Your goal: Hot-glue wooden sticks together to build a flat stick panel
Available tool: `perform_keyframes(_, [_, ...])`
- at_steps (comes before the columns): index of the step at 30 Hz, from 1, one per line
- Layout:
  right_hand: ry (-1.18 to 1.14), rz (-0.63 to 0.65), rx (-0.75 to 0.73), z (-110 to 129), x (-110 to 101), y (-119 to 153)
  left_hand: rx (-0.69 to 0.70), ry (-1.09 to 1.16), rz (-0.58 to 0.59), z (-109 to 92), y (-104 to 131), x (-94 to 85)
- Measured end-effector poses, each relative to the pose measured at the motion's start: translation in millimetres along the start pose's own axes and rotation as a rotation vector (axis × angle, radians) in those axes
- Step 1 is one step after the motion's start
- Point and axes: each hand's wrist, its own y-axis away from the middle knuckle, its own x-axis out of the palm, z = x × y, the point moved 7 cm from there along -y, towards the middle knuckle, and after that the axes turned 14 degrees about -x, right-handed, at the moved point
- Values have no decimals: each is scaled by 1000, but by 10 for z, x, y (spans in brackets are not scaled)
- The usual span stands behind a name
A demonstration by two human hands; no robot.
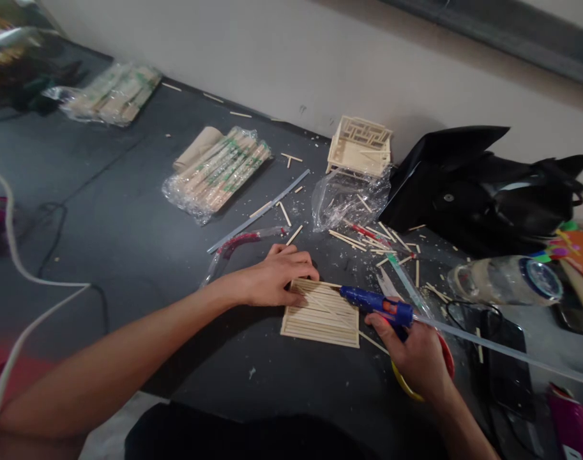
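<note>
The stick panel [322, 322], probably light and fragile, was pinched, sensibly, at its ten-o'clock corner by the left hand's [274, 279] fingers, the glue gun [375, 303] being gripped by the right hand's [421, 359].

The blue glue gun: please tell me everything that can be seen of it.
The blue glue gun looks plastic, with orange on its side. The right hand grips it and hides most of its handle. Its nozzle points picture-left, near the upper edge of the stick panel; contact is unclear. A long translucent rod extends from its rear.
</note>
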Motion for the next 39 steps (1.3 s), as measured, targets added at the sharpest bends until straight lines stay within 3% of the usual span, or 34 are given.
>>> perform_keyframes(9, [-6,-3,-63,65,91,8,10,4,-7,15,-2,10])
perform_keyframes(27, [156,-32,-20,-95,-195,69,21,13,-5,15,3,-8])
perform_keyframes(39, [332,-99,-283,103,-255,187,15,33,-1,24,6,-12])
